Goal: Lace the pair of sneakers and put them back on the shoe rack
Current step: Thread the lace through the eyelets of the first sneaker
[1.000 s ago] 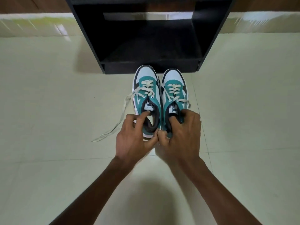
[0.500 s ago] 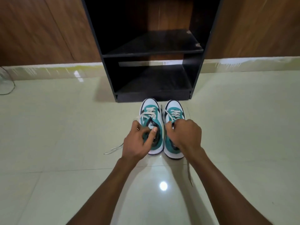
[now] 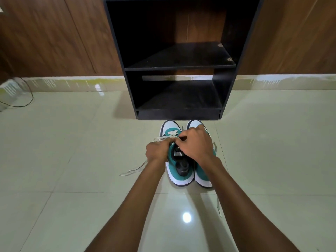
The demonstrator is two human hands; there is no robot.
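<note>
Two teal and white sneakers stand side by side on the tiled floor, toes toward the black shoe rack (image 3: pixel 227 99). Over the left sneaker (image 3: pixel 179 171) both hands meet. My left hand (image 3: pixel 158 150) pinches its cream lace (image 3: pixel 134 169) at the upper eyelets, and my right hand (image 3: pixel 195 142) reaches across and pinches the same lace from the other side. That right hand hides most of the right sneaker (image 3: pixel 204 177). One loose lace end trails on the floor to the left; another lace end (image 3: pixel 218 206) lies behind the right sneaker.
The rack has two bare shelves and stands against a brown wood-panel wall (image 3: pixel 54 37). A thin black cable (image 3: pixel 27 99) loops on the floor at the far left. Glossy pale tiles (image 3: pixel 72 206) surround the shoes on all sides.
The view has lifted, showing more of the rack. Both hands left the sneakers' collars and moved forward; the right hand crossed from the right sneaker to the left sneaker's lace.
</note>
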